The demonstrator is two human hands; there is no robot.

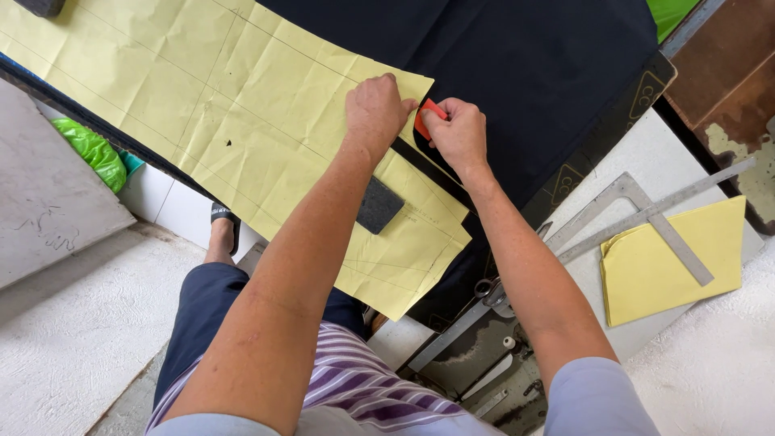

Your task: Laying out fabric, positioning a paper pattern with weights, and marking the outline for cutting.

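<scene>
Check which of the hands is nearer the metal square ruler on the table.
Right. The right hand pinches a red chalk piece up and left of the metal square ruler; the left hand presses the yellow paper pattern farther left.

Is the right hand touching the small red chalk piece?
Touching. The head view shows the right hand pinching the red chalk piece between its fingertips.

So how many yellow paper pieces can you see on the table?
2. The large creased yellow paper pattern lies on the dark fabric under both hands; a smaller folded yellow paper sits at the right beneath the metal square ruler. More may be hidden.
</scene>
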